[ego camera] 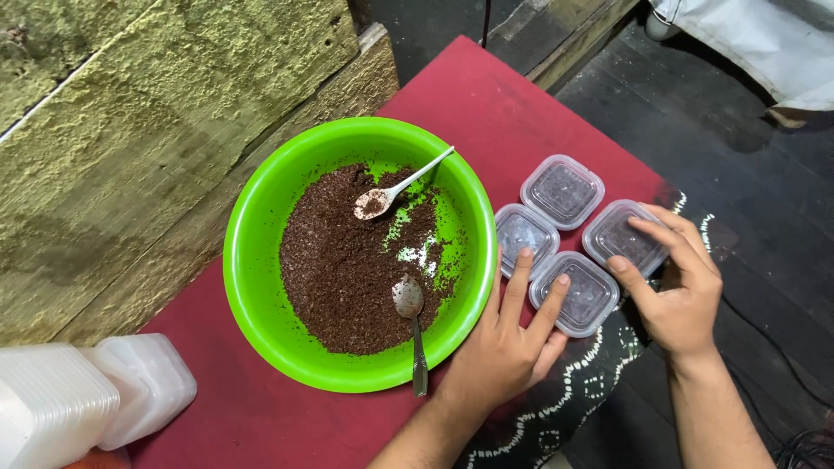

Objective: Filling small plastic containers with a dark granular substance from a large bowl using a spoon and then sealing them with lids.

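We see four small clear plastic containers with lids, square with rounded corners, clustered two by two near the right edge of the table (pixel 486 104), each showing dark contents through its lid. The farthest one (pixel 562 191) sits toward the far edge; another (pixel 525 233) lies just beside the green bowl (pixel 261 260). The nearest (pixel 577 295) and the rightmost (pixel 622 236) complete the cluster. At the table's near left corner lie stacks of empty translucent white containers (pixel 87 399).
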